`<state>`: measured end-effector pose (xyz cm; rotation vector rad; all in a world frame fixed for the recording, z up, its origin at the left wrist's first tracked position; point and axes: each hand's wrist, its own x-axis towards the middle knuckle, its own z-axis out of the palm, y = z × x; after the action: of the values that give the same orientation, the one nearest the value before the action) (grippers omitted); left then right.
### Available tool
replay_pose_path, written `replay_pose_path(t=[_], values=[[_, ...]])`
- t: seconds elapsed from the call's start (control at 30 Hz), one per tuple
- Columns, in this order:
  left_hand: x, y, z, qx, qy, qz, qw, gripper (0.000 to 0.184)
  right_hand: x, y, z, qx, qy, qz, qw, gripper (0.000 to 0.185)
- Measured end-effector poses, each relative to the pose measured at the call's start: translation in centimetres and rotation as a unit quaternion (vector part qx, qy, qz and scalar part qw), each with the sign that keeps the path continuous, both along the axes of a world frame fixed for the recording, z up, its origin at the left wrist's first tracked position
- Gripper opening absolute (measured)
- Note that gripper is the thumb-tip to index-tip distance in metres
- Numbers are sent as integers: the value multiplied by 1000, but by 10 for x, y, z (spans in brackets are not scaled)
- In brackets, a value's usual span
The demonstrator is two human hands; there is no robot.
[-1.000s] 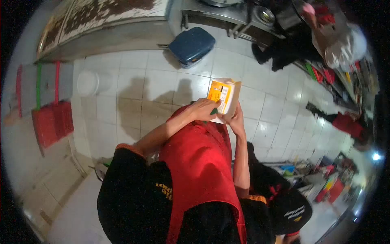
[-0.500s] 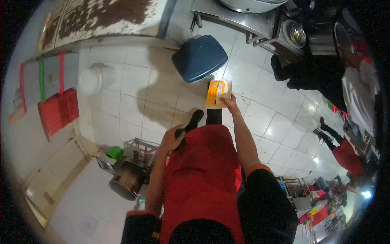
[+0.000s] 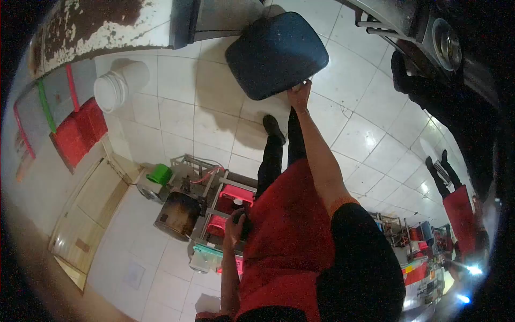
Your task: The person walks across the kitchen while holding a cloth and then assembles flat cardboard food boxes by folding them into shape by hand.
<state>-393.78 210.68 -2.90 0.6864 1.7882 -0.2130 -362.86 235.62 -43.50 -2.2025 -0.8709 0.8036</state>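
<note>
My right hand [image 3: 300, 96] reaches forward to the near edge of a dark blue bin [image 3: 276, 53] with a rounded rectangular top. Its fingers are curled at that edge, and a small white spot shows beside them. The yellow-and-white packet is out of sight, so what the hand holds is hidden. My left hand [image 3: 235, 225] is low at my left side, beside my red apron [image 3: 289, 225]. Its fingers are bent around a dark object [image 3: 247, 224] whose kind I cannot make out.
A white bucket [image 3: 110, 92] and red dustpans [image 3: 80, 131] are at the left wall. A sooty pot [image 3: 178, 214] and a rack with pink baskets [image 3: 236, 193] are close on my left. Another person's dark-clothed leg [image 3: 429, 86] is at right, near a metal table [image 3: 391, 16].
I have come closer to the bin. My right hand has moved from the open floor to the bin's edge, and the packet has gone from view. My left hand has dropped lower at my side.
</note>
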Motion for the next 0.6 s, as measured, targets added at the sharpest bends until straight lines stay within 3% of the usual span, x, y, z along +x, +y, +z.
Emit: replay_pose_path(t=[0.07,0.1,0.17,0.27,0.37,0.4,0.43,0.47,0.5,0.6], values=[[9,3,-2,-20,3,25,999,30,13,-8,0,20,29,-39,999,53],[16,15,1,-17,5,20,1000,31,22,-11,23,4,207,-50,977,57],[28,28,3,-12,5,21,1000,31,24,-25,50,-13,376,-53,925,61],[37,42,-14,7,6,67,998,31,13,-27,49,17,408,-55,911,60],[42,43,-31,51,-26,32,998,32,-2,-20,35,73,379,33,922,58],[42,39,-37,37,-30,44,998,33,-6,-15,26,82,162,171,968,54],[45,39,-38,22,-32,56,998,33,-10,-13,10,85,-62,299,948,51],[48,38,-36,19,-30,56,998,33,-15,-9,-6,-4,-52,375,926,50],[57,44,-32,24,-20,25,999,33,-17,-1,-9,-4,-49,375,926,50],[65,39,-29,25,-14,-1,1000,33,-29,16,-20,100,-122,365,917,51]])
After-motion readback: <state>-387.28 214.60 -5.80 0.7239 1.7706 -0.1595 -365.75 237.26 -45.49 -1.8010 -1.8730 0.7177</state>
